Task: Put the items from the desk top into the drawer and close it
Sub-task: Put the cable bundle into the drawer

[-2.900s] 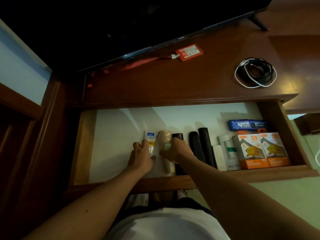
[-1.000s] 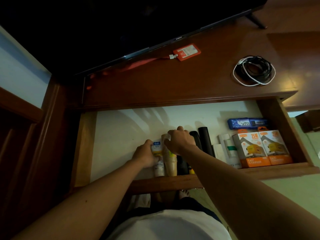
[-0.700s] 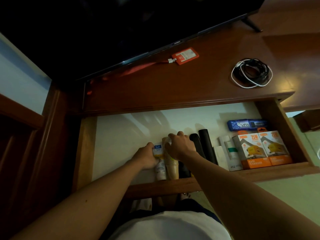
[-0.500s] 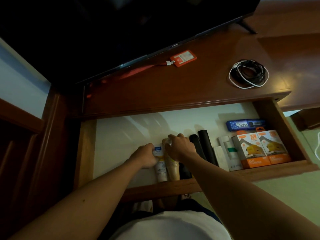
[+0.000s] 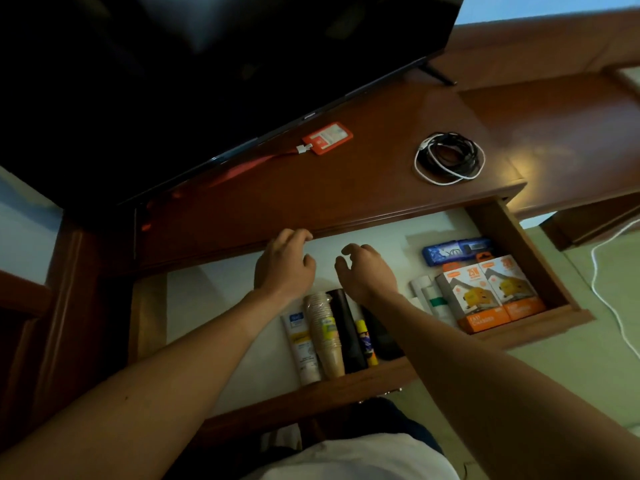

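- Left hand (image 5: 282, 263) and right hand (image 5: 367, 270): fingers loosely curled, empty, over the drawer (image 5: 523, 237).
- Coiled cable (image 5: 449, 157) at 2 o'clock, red badge (image 5: 327, 138) at 12 (both undrawered).

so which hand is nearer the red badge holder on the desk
Left. The left hand reaches up at the desk edge just below the red badge holder; the right hand hovers lower over the open drawer.

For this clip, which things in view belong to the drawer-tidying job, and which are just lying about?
Part of the job:
- open drawer
- red badge holder on the desk top
- coiled cables on the desk top
- tube, paper cup stack, orange charger boxes, already in the drawer
- left hand, right hand, both empty

Lying about:
- dark screen
- white cord on the floor
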